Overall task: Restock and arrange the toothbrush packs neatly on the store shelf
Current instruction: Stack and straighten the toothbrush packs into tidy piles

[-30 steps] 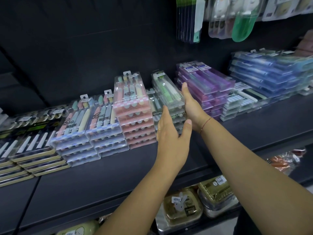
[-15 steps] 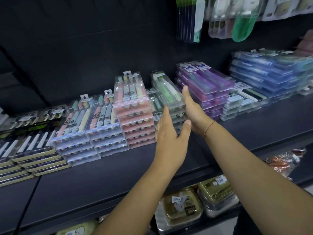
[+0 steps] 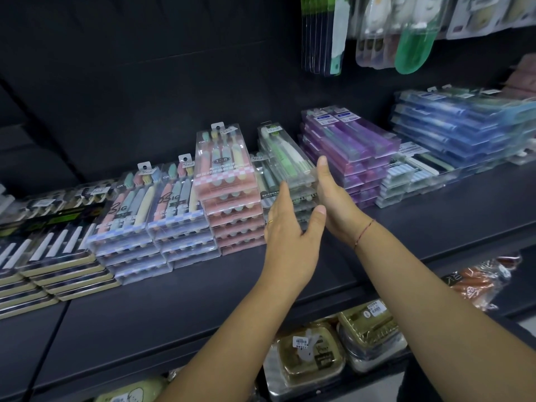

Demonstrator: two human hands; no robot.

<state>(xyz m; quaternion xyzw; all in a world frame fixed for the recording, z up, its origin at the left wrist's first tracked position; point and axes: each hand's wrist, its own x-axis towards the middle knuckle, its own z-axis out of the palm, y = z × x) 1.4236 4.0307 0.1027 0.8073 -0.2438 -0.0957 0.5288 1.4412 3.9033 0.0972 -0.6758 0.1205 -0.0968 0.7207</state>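
So, both your hands are flat, fingers straight, gripping nothing. The left hand (image 3: 293,227) has its palm vs. the front end of the green-and-clear toothbrush packs (image 3: 285,161), and the right hand (image 3: 333,204) lies along that stack's right side. Prob. you're squaring the edges, since the top pack looks out of line w/ those under it. The stack sits mid-shelf, between the pink stack (image 3: 229,198) & the purple stack (image 3: 348,140) (touching either? can't tell). The shelf (image 3: 174,300) is dark, w/ a black back panel (image 3: 145,82). Blue packs (image 3: 464,120) are far right, hanging goods (image 3: 412,33) above, boxed items (image 3: 310,355) below.
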